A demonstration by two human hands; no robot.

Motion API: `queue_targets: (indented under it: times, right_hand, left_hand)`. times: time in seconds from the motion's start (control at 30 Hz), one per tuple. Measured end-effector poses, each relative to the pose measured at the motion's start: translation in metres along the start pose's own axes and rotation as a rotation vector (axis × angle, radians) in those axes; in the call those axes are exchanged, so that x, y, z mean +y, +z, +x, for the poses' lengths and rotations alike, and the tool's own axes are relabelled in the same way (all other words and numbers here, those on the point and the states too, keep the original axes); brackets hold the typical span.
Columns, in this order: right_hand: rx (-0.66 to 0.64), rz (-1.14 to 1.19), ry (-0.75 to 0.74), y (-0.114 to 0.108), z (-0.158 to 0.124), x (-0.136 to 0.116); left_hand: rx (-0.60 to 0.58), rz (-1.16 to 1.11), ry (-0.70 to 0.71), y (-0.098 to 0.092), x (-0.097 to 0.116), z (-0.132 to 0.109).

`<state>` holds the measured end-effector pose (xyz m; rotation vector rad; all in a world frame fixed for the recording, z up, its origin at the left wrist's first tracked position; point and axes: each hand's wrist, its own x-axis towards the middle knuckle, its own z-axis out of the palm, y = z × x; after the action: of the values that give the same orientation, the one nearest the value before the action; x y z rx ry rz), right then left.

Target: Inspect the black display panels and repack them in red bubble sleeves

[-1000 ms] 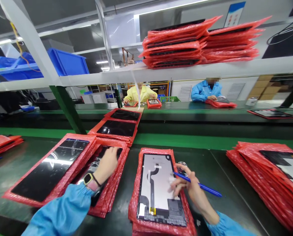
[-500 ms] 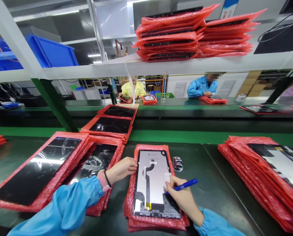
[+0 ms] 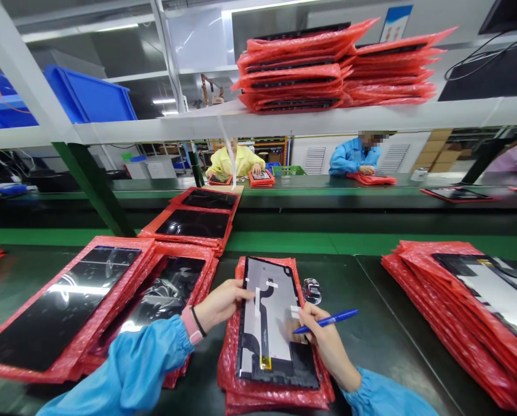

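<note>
A tablet screen panel (image 3: 280, 323), grey back up with a black flex cable, is slightly tilted above a stack of red bubble-wrap sleeves (image 3: 230, 367). My left hand (image 3: 224, 301) grips its left edge, thumb on the face and fingertips hidden. In my right hand (image 3: 321, 330) is a blue pen (image 3: 339, 316), its tip pointing left over the panel. The same hand touches the panel's right edge. Just beyond it on the bench lies a small clear-and-dark object (image 3: 312, 290) whose kind I cannot make out.
Screens on red sleeves (image 3: 67, 306) lie to the left, with more panels (image 3: 193, 224) behind them. Another tall stack (image 3: 440, 312) stands at the right. Overhead, a white shelf (image 3: 189, 126) bears red-wrapped stacks (image 3: 293, 75). Two co-workers sit across the line.
My left hand has moved right onto the panel, and the panel's far end has risen into a tilt. The pen has come away from the lower cable area and lies flatter.
</note>
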<state>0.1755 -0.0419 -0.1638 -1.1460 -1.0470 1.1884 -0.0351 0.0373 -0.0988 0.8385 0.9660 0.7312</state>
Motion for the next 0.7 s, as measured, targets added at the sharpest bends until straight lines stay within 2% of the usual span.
queue_targets:
  times: [0.07,0.17,0.23,0.33,0.5,0.6,0.7]
  right_hand:
    - [-0.004,0.044,-0.003,0.001,0.000,0.002]
    - [0.002,0.093,-0.033,-0.002,0.000,0.002]
    - [0.025,0.126,-0.075,-0.009,0.000,-0.004]
    - [0.095,0.184,-0.159,-0.023,0.001,-0.023]
    - [0.185,0.288,-0.269,-0.039,0.004,-0.069]
    - [0.199,0.285,-0.268,-0.035,0.003,-0.096]
    - [0.108,0.214,-0.168,-0.023,0.000,-0.119]
  left_hand:
    - [-0.028,-0.014,0.018,0.009,-0.010,-0.001]
    - [0.008,-0.027,0.072,0.015,-0.022,-0.002]
    - [0.031,-0.023,0.119,0.015,-0.023,-0.004]
    - [0.050,-0.004,0.209,0.015,-0.010,-0.011]
    - [0.055,0.017,0.379,0.021,0.024,-0.028]
    - [0.055,0.009,0.469,0.026,0.041,-0.038]
    - [0.049,-0.023,0.514,0.029,0.052,-0.047]
